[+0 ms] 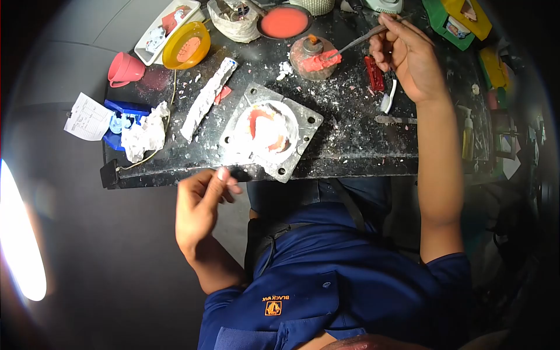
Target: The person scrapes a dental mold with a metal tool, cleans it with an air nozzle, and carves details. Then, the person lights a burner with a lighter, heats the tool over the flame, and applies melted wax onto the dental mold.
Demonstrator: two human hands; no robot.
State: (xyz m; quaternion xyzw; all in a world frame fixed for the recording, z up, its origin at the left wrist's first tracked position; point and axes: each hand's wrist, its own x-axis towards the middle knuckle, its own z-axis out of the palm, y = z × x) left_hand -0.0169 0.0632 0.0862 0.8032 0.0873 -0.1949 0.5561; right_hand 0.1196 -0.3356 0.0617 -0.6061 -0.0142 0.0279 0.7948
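My right hand (408,52) is closed round the handle of a thin metal tool (364,38). The tool slants down to the left, its tip at a pink lump (326,60) by a glass spirit burner (313,69) with a small orange flame at its wick. My left hand (207,201) is at the table's front edge, fingers loosely bent and apart, holding nothing visible. Just beyond it lies a square metal plate (300,111) with corner holes, bearing a round white plaster mould (286,111) with a red curved band.
A crumpled white roll (209,99), pink cup (126,69), yellow bowl (198,38), white tray (143,41) and blue holder (114,140) are on the left. A red-filled pan (284,23) stands behind. A red tool (374,73) and toothbrush (389,96) lie near my right forearm.
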